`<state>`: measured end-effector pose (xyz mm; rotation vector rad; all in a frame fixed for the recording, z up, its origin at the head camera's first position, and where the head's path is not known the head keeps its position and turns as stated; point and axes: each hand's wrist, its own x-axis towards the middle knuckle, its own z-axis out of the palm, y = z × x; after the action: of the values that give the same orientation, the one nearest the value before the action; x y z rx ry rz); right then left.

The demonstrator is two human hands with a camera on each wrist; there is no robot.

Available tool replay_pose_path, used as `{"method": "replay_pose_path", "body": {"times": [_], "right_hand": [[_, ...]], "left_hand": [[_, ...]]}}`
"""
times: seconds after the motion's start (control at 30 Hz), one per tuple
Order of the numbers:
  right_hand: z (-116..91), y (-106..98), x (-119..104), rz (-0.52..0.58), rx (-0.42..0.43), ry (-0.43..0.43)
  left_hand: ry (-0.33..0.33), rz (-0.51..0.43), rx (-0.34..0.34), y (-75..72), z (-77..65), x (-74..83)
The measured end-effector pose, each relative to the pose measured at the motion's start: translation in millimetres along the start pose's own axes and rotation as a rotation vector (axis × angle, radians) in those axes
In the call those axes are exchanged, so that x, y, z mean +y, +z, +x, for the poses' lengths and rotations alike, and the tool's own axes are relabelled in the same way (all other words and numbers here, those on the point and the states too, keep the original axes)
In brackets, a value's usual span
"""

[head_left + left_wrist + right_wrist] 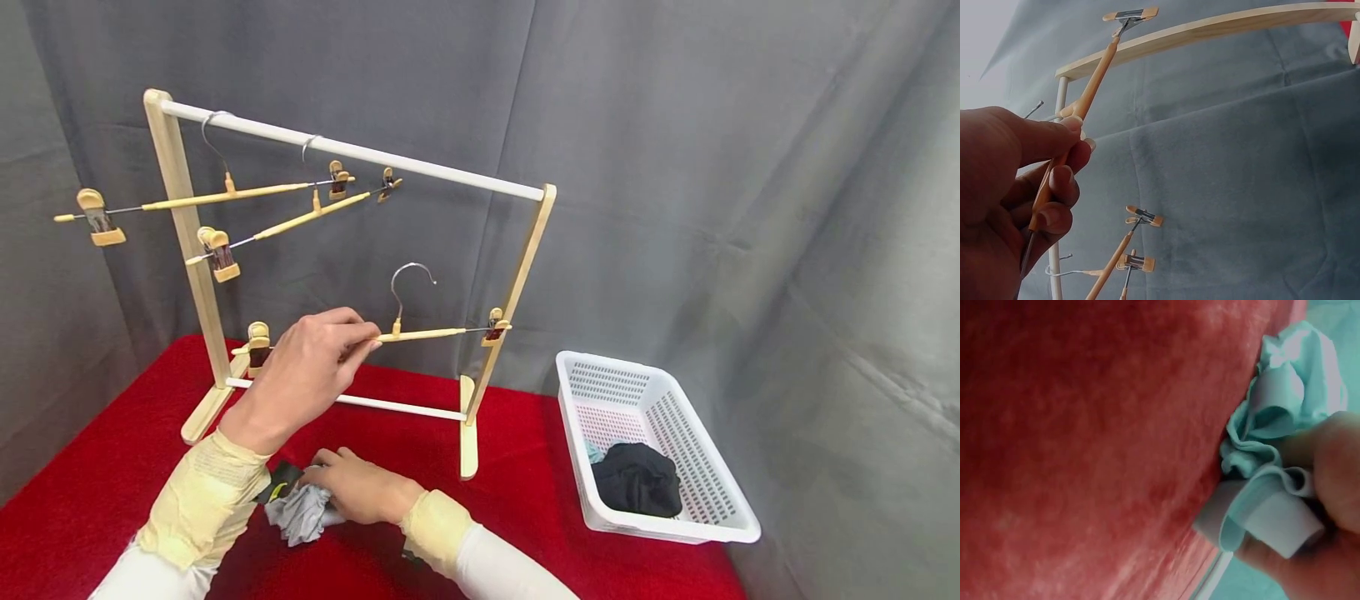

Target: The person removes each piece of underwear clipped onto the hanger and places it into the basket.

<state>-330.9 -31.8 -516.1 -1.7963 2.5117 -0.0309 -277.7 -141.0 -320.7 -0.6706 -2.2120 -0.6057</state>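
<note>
My left hand [311, 367] pinches the bar of a wooden clip hanger [427, 334] between thumb and fingers, left of its metal hook. The hanger is held low in front of the drying rack, off the rail, its clips holding nothing. In the left wrist view the fingers [1063, 187] curl round the hanger's bar. Lower down, over the red cloth, my right hand [367, 487] grips a crumpled light grey garment [300, 512]. Folded bands of this garment show beside the thumb in the right wrist view, where it looks pale blue-green.
A small wooden rack with a white rail [360, 157] stands at the back left. Two more clip hangers [225, 197] hang at its left end. At the right, a white plastic basket [705, 442] contains a black garment [637, 482] and a pale blue one. Grey curtain hangs behind.
</note>
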Motion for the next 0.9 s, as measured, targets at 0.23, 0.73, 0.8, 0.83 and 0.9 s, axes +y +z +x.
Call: {"method": "replay_pose_path", "body": {"times": [0.23, 0.73, 0.8, 0.83, 0.9], "right_hand": [[-15, -8, 17, 0.163, 0.14, -0.031], [-100, -51, 56, 0.269, 0.322, 0.081], [-116, -57, 62, 0.287, 0.344, 0.11], [-123, -60, 64, 0.299, 0.358, 0.129], [-139, -68, 68, 0.317, 0.386, 0.159]], "left_hand": [[0.013, 0.0, 0.016, 0.3, 0.8, -0.2], [-0.014, 0.011, 0.046, -0.8, 1.2, -0.6], [-0.019, 0.01, 0.038, -1.4, 1.7, -0.5], [-0.023, 0.008, 0.035, -1.8, 1.9, -0.6], [-0.031, 0.006, 0.031, -2.8, 1.8, -0.9]]}}
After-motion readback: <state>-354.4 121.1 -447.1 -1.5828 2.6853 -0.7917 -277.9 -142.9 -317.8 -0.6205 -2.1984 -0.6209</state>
